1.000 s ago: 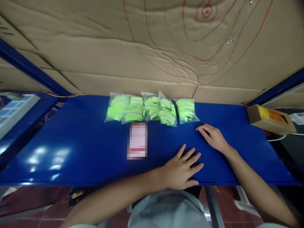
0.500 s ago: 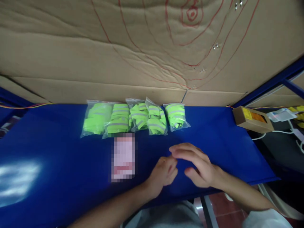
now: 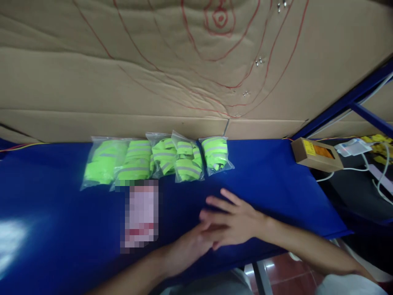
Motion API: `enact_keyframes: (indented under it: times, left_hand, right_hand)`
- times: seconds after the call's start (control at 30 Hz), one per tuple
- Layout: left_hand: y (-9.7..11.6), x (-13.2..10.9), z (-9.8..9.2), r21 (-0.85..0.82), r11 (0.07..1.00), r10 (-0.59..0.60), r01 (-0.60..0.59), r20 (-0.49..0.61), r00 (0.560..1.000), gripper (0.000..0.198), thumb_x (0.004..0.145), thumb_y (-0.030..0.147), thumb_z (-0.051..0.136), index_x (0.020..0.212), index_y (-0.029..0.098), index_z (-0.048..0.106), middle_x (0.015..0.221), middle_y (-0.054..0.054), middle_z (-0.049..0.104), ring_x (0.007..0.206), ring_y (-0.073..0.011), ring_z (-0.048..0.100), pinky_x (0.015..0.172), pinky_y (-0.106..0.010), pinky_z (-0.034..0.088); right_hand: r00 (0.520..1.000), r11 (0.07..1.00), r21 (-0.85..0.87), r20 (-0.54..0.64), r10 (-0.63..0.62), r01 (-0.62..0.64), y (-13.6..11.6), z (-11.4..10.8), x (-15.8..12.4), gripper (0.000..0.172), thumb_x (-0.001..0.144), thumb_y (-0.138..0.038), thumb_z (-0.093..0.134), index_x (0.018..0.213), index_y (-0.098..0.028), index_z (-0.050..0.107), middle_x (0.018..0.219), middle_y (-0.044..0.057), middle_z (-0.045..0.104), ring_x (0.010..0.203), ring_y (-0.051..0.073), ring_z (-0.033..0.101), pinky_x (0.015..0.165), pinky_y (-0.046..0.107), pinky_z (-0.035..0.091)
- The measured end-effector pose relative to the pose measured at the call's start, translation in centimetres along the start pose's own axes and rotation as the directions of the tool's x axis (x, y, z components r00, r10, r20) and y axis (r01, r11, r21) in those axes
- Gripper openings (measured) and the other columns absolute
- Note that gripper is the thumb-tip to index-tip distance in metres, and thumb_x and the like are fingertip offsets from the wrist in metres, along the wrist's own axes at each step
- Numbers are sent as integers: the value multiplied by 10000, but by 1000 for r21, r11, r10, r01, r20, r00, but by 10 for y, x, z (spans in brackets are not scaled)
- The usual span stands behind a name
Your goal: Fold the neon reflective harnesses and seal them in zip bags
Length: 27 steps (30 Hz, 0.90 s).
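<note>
Over the near part of the blue table, my right hand (image 3: pixel 238 219) is open, its fingers spread toward the left and nothing in it. It overlaps my left hand (image 3: pixel 195 243), whose fingers are mostly hidden behind it and blurred. Several clear zip bags of folded neon-yellow fabric with grey reflective stripes lie in a row by the back edge. The bag (image 3: pixel 215 151) at the right end sits a little apart; another bag (image 3: pixel 188 162) leans against its neighbour. A pixelated pink-and-white flat item (image 3: pixel 141 211) lies left of my hands, in front of the row.
Behind the blue table (image 3: pixel 260 176) stands a cardboard wall (image 3: pixel 153 94) with red drawn curves and small metal pins. At right are a brown box (image 3: pixel 316 153) with orange contents, white cables and a blue metal frame (image 3: pixel 344 102).
My right hand has spread its fingers and come over my left hand, which was a closed fist. The view has shifted, so the bags and table appear further left.
</note>
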<state>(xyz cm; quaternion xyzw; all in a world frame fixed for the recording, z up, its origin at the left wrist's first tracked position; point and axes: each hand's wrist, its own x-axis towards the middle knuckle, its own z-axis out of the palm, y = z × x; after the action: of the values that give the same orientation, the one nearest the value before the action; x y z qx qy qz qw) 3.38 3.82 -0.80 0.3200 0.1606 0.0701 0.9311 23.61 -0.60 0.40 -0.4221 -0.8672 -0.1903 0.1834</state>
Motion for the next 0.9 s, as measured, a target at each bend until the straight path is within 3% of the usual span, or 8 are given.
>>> enact_keyframes:
  times: [0.07,0.17,0.27,0.43,0.53,0.67,0.8,0.9]
  left_hand:
    - [18,2,4,72,996,47,-59,164,985,527,914,608,659,1263,222,742,1169,-114,765,1114,-275,713,1001,-422,519]
    - [27,3,7,3,996,86,-93,341,936,335,907,437,746,1160,216,735,640,-21,710,585,-166,679,651,-274,503]
    - [18,6,4,67,995,53,-68,204,978,263,883,418,781,918,171,697,510,37,554,460,-104,551,615,-250,458]
    - [15,17,-4,48,997,59,-60,32,998,684,1023,608,458,481,195,403,333,63,239,346,-91,372,629,-292,447]
    - [24,20,-3,45,997,65,-63,-57,996,729,1026,669,345,525,176,537,409,-6,433,430,-122,492,650,-303,461]
    - [32,20,1,147,975,195,-165,-225,955,516,920,646,596,986,149,719,856,-85,687,755,-195,655,643,-299,500]
    - [33,27,0,467,851,454,-240,-423,785,608,782,436,821,1299,212,593,1250,-95,631,1007,-224,659,744,-314,568]
    - [38,36,2,607,745,587,-276,-401,703,639,773,448,823,1312,205,578,1309,-110,607,1054,-227,647,781,-314,580]
  right_hand:
    - [1000,977,213,23,5,-10,39,-14,-5,639,1037,-649,352,1471,-240,582,1516,87,571,1536,210,370,1264,492,321]
    - [937,911,221,111,331,-348,73,-16,-7,655,1065,-532,382,1607,-165,368,1633,152,409,1548,256,344,1262,527,297]
    - [852,852,94,172,495,-514,76,5,2,586,1044,-466,495,1576,-229,426,1682,130,320,1547,307,320,1235,547,305]
    - [720,706,154,224,657,-692,76,53,26,846,874,-522,749,1584,-216,406,1693,195,244,1516,428,318,1184,647,316]
    - [645,522,435,207,736,-734,88,59,26,599,908,-398,709,1456,-213,554,1578,179,450,1423,412,446,1165,626,351]
    - [574,296,708,188,797,-642,102,35,0,502,931,-494,637,1352,-224,585,1384,102,637,1240,295,609,1073,466,502]
    - [456,-129,892,340,823,-432,104,5,-31,594,960,-696,433,1202,-193,636,1033,94,746,858,244,707,709,375,599]
    - [417,-292,897,417,808,-332,101,-6,-41,620,947,-721,411,1126,-183,662,875,83,740,734,233,692,644,373,583]
